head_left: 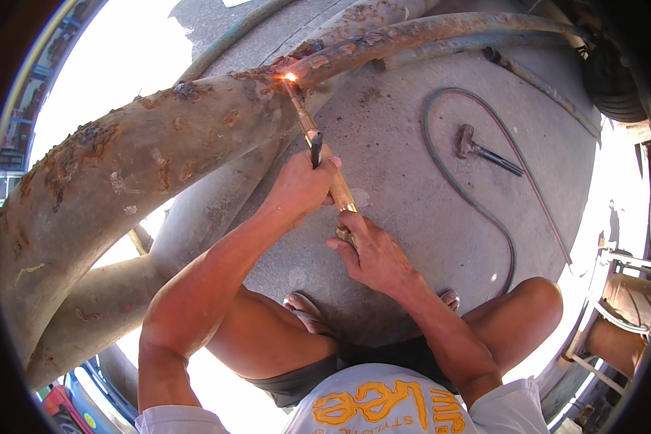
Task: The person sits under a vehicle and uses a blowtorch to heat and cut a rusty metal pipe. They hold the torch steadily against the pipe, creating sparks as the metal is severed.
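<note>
A long brass gas torch [302,110] slants up and away from me, a bright orange glow at its tip. That tip is at the joint where a thinner rusty pipe [412,35] meets a thick, scaly metal pipe [152,141]. My left hand [307,184] is closed around the middle of the torch, and a short black piece [316,149] sticks up beside its fingers. Lower down, my right hand [376,253] grips the torch's rear end, its fingers and thumb wrapped near the valve part. The fingers' undersides are hidden.
To the right, a hammer [488,150] with a dark handle lies on the concrete floor [369,152], inside a loop of red and green hose [428,134]. Another narrow pipe [542,90] rests farther back. A black tyre [618,90] and a metal frame [615,304] stand at the right edge.
</note>
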The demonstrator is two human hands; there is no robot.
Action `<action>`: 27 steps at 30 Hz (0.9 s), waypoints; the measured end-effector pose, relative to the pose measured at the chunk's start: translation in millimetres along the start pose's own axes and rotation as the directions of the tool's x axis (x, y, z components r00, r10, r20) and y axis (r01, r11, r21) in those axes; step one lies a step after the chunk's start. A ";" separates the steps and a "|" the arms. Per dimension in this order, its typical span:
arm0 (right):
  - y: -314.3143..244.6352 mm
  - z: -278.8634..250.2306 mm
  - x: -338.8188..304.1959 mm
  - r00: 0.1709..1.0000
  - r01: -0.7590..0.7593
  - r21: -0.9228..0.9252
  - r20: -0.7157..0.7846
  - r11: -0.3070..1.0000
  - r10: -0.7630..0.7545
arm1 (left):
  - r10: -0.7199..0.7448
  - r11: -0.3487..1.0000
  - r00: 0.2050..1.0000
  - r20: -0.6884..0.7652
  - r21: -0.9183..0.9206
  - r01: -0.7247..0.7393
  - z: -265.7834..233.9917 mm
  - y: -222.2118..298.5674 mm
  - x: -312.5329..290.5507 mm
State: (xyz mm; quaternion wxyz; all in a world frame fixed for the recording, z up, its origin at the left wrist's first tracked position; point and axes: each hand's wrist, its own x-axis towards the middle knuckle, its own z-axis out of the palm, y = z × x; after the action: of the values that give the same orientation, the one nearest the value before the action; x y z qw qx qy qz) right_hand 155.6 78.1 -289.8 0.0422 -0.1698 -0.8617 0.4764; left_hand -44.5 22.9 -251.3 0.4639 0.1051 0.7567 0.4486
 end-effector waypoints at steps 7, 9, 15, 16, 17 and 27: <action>0.2 1.4 0.1 1.000 0.025 -0.008 -0.011 1.000 -0.025 | -0.008 1.000 1.000 0.008 -0.011 0.008 -0.4 1.7 -1.4; -0.5 1.2 0.1 1.000 0.019 -0.004 -0.008 1.000 -0.019 | -0.008 1.000 1.000 0.011 -0.023 0.008 -0.7 1.8 -1.3; -1.5 0.3 -0.6 1.000 -0.026 0.018 0.013 0.999 0.026 | -0.010 1.000 1.000 0.029 -0.017 0.011 -2.4 2.2 -0.6; -1.2 0.2 -0.3 1.000 -0.024 0.018 0.012 1.000 0.024 | -0.011 1.000 1.000 0.026 -0.016 0.012 -2.5 2.4 -0.8; -1.1 0.2 0.0 1.000 -0.022 0.017 0.012 1.000 0.021 | -0.014 1.000 1.000 0.024 -0.025 0.015 -2.5 2.5 -1.1; 1.7 3.3 -0.7 1.000 0.024 -0.037 -0.012 0.999 -0.024 | -0.017 1.000 1.000 0.020 -0.017 0.018 -1.1 5.2 -3.4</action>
State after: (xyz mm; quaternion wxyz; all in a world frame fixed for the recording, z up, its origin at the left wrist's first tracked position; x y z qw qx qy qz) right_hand 155.9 76.1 -292.9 0.0501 -0.1631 -0.8721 0.4586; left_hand -44.9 23.3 -245.0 0.4763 0.0990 0.7489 0.4500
